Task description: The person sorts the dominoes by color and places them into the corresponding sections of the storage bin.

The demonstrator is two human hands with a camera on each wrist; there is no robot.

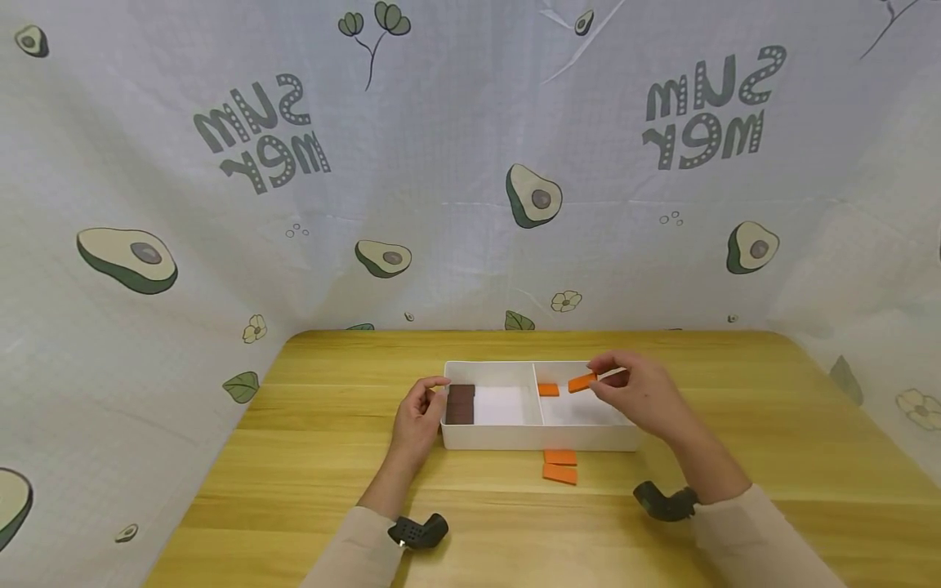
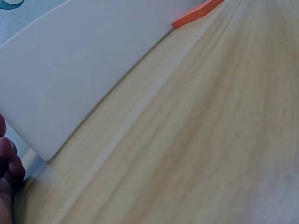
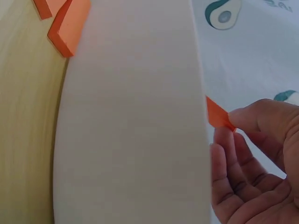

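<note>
A long white box with a divider stands on the wooden table. Dark brown blocks stand stacked at the left end of its left compartment. My left hand rests at the box's left end, index fingertip right at the rim; its loosely bent fingertips also show at the left wrist view's edge. Over the right compartment, my right hand pinches an orange block between thumb and fingertips. Another orange block lies in that compartment beside the divider.
Two orange blocks, a nearer one and a farther one, lie on the table before the box's front wall. A pale cloth printed with avocados hangs behind the table and along its sides.
</note>
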